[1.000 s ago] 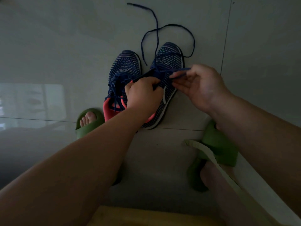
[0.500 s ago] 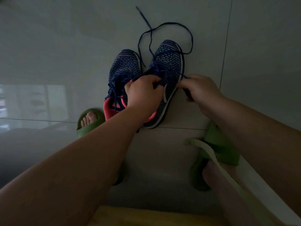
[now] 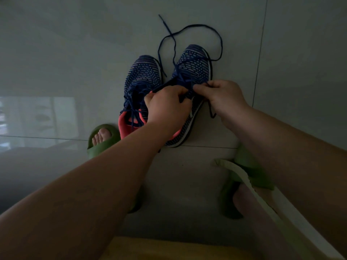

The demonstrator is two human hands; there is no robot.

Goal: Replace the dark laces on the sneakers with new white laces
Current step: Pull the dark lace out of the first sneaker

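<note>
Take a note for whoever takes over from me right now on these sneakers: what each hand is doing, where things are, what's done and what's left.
Left hand: grips the right sneaker at its tongue, steadying it.
Right hand: pinches the dark lace at the eyelets.
Both sneakers stand side by side on the tiled floor; loose lace ends trail past the toes.
Done: the right sneaker's lace is partly loosened.
Left: pull it out fully, unlace the left sneaker, which is still fully laced, then thread white laces. No white laces clearly in view.
</note>
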